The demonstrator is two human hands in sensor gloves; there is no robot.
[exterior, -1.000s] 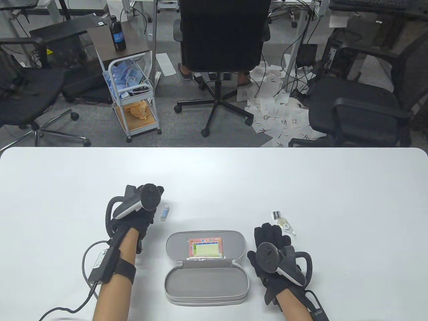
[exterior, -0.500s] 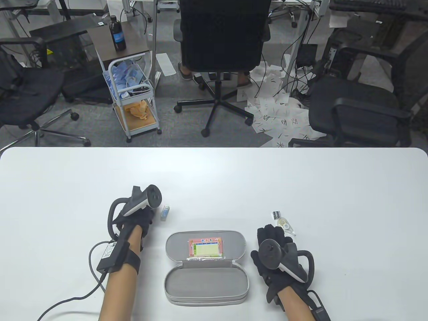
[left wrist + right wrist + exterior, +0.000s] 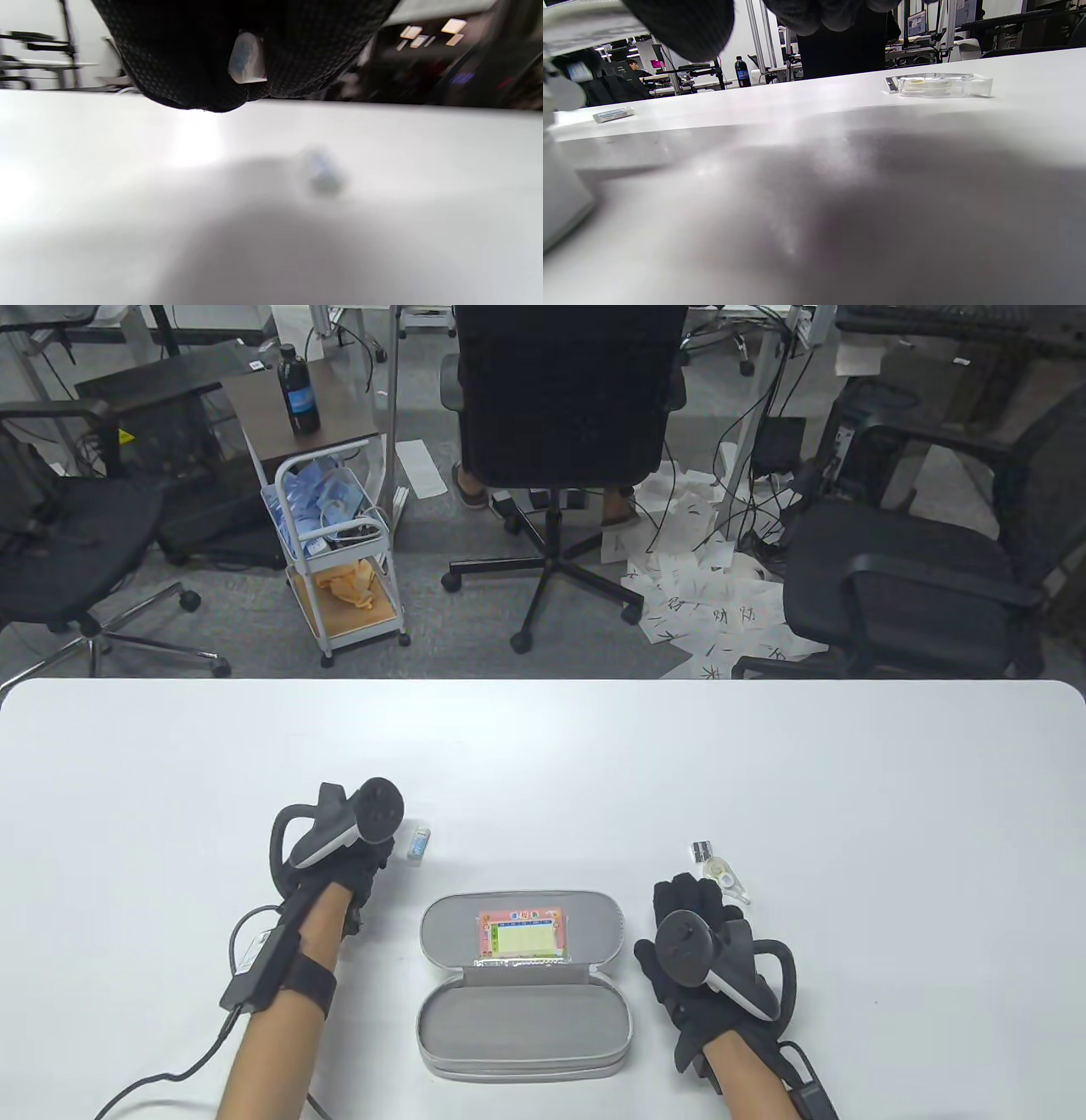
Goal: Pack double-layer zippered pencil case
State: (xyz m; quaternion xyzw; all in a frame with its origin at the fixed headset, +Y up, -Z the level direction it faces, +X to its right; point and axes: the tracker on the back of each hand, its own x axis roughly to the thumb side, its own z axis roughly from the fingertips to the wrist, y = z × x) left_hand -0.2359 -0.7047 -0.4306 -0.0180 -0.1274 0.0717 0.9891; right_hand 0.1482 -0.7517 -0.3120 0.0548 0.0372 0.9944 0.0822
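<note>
The grey pencil case [image 3: 524,1035] lies open at the table's front centre, with a colourful card [image 3: 520,935] in its far half. My left hand [image 3: 361,857] is left of the case with its fingers curled under. In the left wrist view the fingers [image 3: 178,63] close around a small pale bluish piece [image 3: 247,59]; I cannot tell what it is. A white-blue eraser [image 3: 418,845] lies on the table just right of that hand, a blur in the left wrist view [image 3: 324,173]. My right hand [image 3: 691,912] rests flat and empty right of the case.
A clear correction tape [image 3: 730,880] and a small black piece [image 3: 701,849] lie just beyond my right hand; the tape also shows in the right wrist view [image 3: 937,86]. The case's edge [image 3: 560,203] is at that view's left. Office chairs stand past the table's far edge.
My left hand has drawn back toward me and curled its fingers under. The eraser has stayed where it was. My right hand has shifted slightly nearer and to the right.
</note>
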